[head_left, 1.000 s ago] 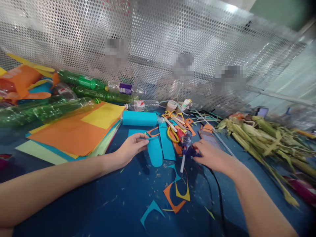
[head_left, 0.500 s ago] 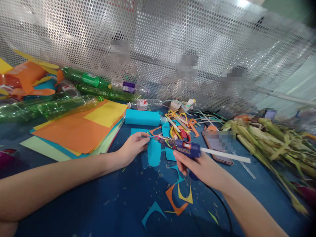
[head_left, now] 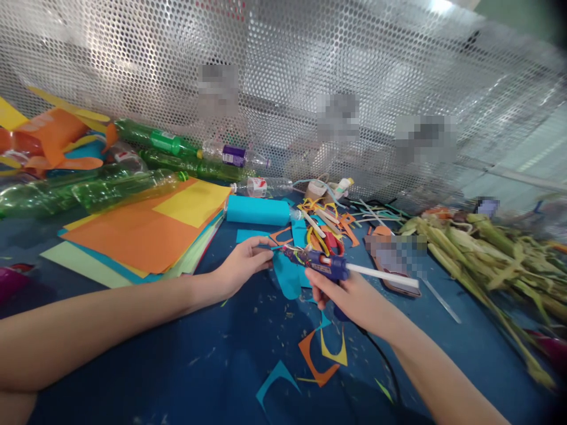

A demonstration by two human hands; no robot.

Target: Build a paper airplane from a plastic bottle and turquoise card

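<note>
My left hand [head_left: 250, 262] pinches the upper end of a blue paper piece [head_left: 287, 277], which hangs down between my hands. My right hand [head_left: 341, 292] is wrapped round a dark blue glue gun [head_left: 330, 265]. A long white glue stick [head_left: 383, 275] juts from its rear to the right. The nozzle points left and is at the top of the paper, close to my left fingertips; whether it touches is too small to tell. Just behind my hands lies a bottle wrapped in blue paper [head_left: 257, 211].
Coloured paper sheets [head_left: 128, 230] and green bottles [head_left: 128, 189] lie at the left. Red-and-yellow scissors [head_left: 330, 242], a phone [head_left: 394, 268] and corn husks [head_left: 478, 260] are at the right. Paper scraps [head_left: 310, 360] lie in front. A perforated metal screen [head_left: 283, 77] stands behind.
The glue gun and my right hand have shifted slightly left. The hanging blue paper has tilted, its lower end swinging right. My left hand still pinches it.
</note>
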